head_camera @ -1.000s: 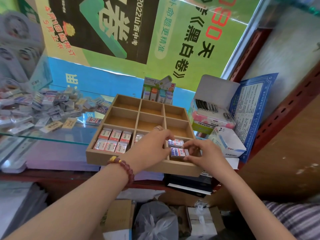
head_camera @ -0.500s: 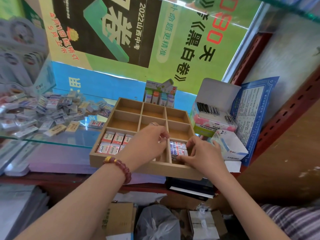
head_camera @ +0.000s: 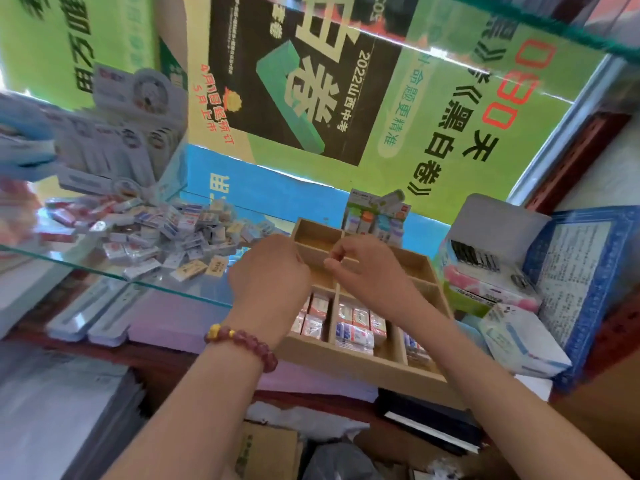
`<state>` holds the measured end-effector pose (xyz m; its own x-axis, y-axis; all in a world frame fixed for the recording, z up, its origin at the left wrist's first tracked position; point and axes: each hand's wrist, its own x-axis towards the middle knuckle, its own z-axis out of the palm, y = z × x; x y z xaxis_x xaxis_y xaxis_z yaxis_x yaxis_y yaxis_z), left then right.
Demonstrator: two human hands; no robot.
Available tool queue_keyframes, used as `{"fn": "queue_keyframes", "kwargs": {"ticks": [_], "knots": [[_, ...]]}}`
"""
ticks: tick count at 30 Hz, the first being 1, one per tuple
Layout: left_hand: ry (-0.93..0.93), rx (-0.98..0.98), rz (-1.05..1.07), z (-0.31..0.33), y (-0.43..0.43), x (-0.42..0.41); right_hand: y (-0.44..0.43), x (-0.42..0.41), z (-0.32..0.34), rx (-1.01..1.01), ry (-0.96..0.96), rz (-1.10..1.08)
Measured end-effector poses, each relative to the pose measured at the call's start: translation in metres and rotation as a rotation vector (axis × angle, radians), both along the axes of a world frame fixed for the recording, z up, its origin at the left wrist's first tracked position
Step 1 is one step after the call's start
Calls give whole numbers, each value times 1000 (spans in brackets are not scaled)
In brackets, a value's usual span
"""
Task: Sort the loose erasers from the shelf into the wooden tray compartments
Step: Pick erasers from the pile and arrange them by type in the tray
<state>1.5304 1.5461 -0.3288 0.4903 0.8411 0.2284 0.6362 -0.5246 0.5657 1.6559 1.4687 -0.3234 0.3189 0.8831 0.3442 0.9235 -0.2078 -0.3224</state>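
The grip of the left hand point(head_camera: 270, 278) cannot be read: the back of the hand faces the camera and the fingers curl away out of sight, so whether they hold anything is hidden. The grip of the right hand point(head_camera: 370, 275) looks slack, its fingers loosely curled with the thumb tip close to the forefinger and nothing visible between them. Both hands hang side by side above the middle of the wooden tray point(head_camera: 363, 365), and neither appears to touch it.

The loose erasers point(head_camera: 173, 233) lie in a jumbled heap on the glass shelf point(head_camera: 104, 271), to the left of the tray and just beyond the left hand. The tray sits at the shelf's right end, which keeps the carry from heap to compartment short. Wrapped erasers point(head_camera: 356, 327) already stand packed in neat rows in the three nearest compartments, label side up. Packing them tightly this way probably lets each compartment take more and makes the kinds easy to compare. The far compartments that can be seen look bare, though the hands cover the middle row.

Judging by the size of the heap, the sorting is at an early stage. The raised, relaxed hands suit a reach leftward for more pieces. The heap is tangled, so picking out one kind cleanly will take some care.
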Motion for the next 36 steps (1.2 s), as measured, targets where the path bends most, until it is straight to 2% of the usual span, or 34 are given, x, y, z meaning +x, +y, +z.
{"fn": "queue_keyframes", "kwargs": {"ticks": [3, 7, 9, 12, 16, 18, 20, 23, 26, 30, 34, 36], "knots": [[10, -37, 9, -4, 13, -13, 51, 2, -5, -76, 81, 49], [-15, -49, -57, -17, 28, -26, 117, 19, -16, -226, 47, 3], [-41, -83, -97, -24, 34, -33, 143, 24, -25, -302, -31, -49], [-40, -151, -103, -34, 40, -42, 168, 25, -44, -422, -251, -135], [-60, -190, -58, -42, 45, -52, 185, 31, -60, -319, -302, -250], [-82, -193, -15, -44, 45, -55, 184, 36, -64, -189, -200, -232], [-128, -219, 10, -43, 44, -56, 176, 38, -61, -7, 10, -169], [-259, -334, 40, -44, 45, -55, 154, 30, -44, 151, 251, 119], [-280, -324, 73, -46, 40, -49, 133, 12, -27, -15, 339, 426], [-370, -350, 117, -46, 37, -45, 118, -12, -16, -223, 379, 608], [-499, -451, 143, -54, 44, -46, 120, -18, -9, -367, 446, 622], [-532, -508, 149, -53, 45, -49, 132, -5, -13, -399, 484, 484]]}}
